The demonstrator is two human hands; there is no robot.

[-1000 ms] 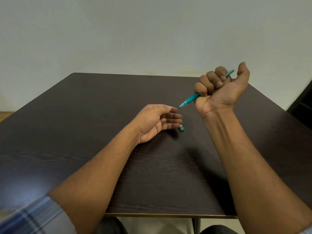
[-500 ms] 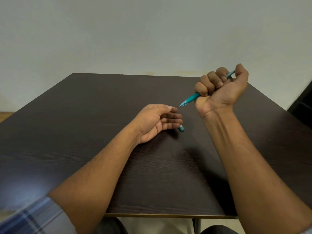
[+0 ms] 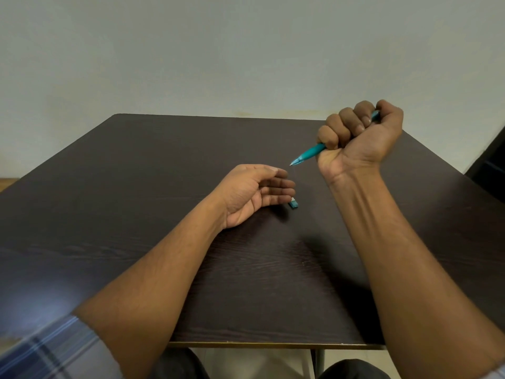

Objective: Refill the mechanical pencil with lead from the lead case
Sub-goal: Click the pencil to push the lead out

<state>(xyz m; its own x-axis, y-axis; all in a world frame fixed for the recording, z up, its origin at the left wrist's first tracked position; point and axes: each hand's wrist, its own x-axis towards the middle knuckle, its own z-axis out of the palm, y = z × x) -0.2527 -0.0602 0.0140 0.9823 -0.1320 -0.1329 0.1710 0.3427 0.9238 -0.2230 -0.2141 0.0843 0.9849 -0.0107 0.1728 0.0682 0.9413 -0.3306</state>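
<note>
My right hand (image 3: 360, 138) is raised above the table in a fist around a teal mechanical pencil (image 3: 308, 154). Its tip points down and left, and my thumb is pressed over its top end. My left hand (image 3: 254, 192) rests on its side on the dark table (image 3: 136, 201), palm facing right, fingers loosely curled and holding nothing. A small teal piece (image 3: 293, 203), maybe the lead case or a cap, lies on the table just right of my left fingertips. The pencil tip hangs a little above and right of those fingers.
A pale wall stands behind the table's far edge. A dark object (image 3: 489, 170) shows at the right edge of the view. The table's near edge (image 3: 273, 344) runs above my lap.
My right thumb has come down from raised to pressed over the pencil's top end. The left hand and the small teal piece have stayed put.
</note>
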